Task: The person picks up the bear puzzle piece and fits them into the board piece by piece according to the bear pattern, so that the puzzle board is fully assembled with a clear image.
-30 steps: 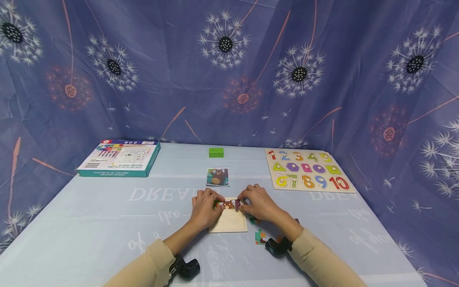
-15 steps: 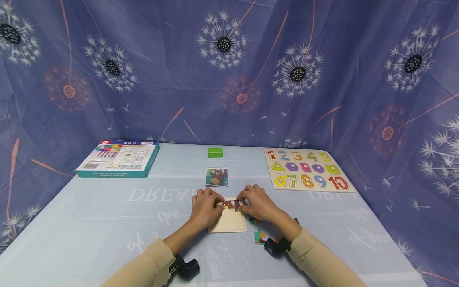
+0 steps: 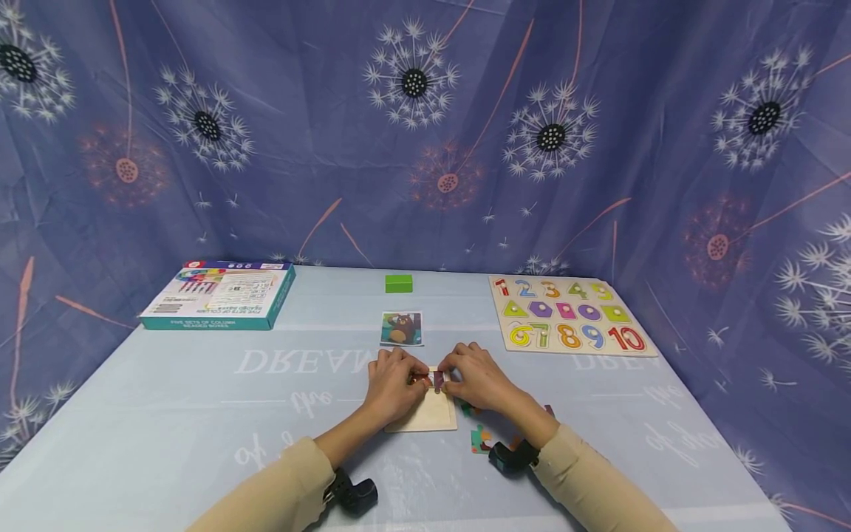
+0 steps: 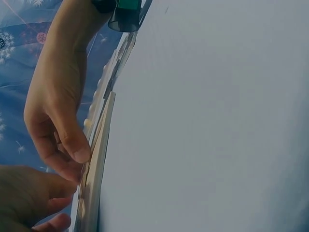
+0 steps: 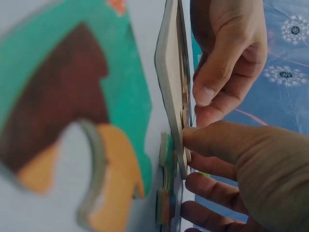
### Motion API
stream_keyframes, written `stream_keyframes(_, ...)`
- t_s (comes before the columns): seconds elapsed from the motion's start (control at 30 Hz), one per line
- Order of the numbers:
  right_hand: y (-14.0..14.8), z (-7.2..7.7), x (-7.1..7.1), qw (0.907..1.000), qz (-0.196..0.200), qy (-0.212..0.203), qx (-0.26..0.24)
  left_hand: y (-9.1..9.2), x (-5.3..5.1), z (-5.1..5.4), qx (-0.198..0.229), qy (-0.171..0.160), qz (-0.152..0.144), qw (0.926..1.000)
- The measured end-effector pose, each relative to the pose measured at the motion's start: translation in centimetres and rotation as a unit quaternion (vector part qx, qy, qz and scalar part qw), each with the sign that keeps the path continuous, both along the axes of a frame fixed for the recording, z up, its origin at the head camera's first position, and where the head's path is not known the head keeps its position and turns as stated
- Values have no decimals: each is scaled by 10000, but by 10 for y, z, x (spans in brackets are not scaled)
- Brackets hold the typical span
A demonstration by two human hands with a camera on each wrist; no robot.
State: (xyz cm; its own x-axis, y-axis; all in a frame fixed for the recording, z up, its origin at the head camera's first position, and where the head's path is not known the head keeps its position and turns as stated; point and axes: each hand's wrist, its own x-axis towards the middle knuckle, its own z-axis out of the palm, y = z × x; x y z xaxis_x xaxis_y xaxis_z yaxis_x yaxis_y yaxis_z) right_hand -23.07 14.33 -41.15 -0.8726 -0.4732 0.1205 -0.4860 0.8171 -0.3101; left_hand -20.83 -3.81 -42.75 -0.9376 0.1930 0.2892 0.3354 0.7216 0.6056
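A shallow wooden puzzle board lies flat in front of me, with puzzle pieces along its far edge. My left hand reaches over the board's left side, thumb and forefinger pinching a brown bear-face puzzle piece, partly hidden by them. At the far right corner my right hand holds a dark purple puzzle piece between thumb and fingers. In the right wrist view the right thumb touches the board's edge, close to the left fingertips. The left hand hides the board's far left corner.
Loose puzzle pieces lie right of the board, partly under my right forearm. Beyond it are a bear picture card and a green block. A boxed toy stands far left, a number board far right.
My left hand has shifted right along the board's far edge, from the left corner onto the bear-face piece. My right hand stays at the purple piece.
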Motion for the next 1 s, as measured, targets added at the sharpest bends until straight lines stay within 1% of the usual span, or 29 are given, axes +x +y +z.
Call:
stream_keyframes(0.37,0,-2,0,10000,22,37,-27,4,-2,-5,-26,8,-10,10000)
stream_keyframes(0.83,2,-3,-1,9999,33,-20,-143,7,-1,-7,-170,220,110,9996)
stream_keyframes(1.0,2,-3,-1,9998,63,-21,-182,7,-1,-7,-190,231,133,9995)
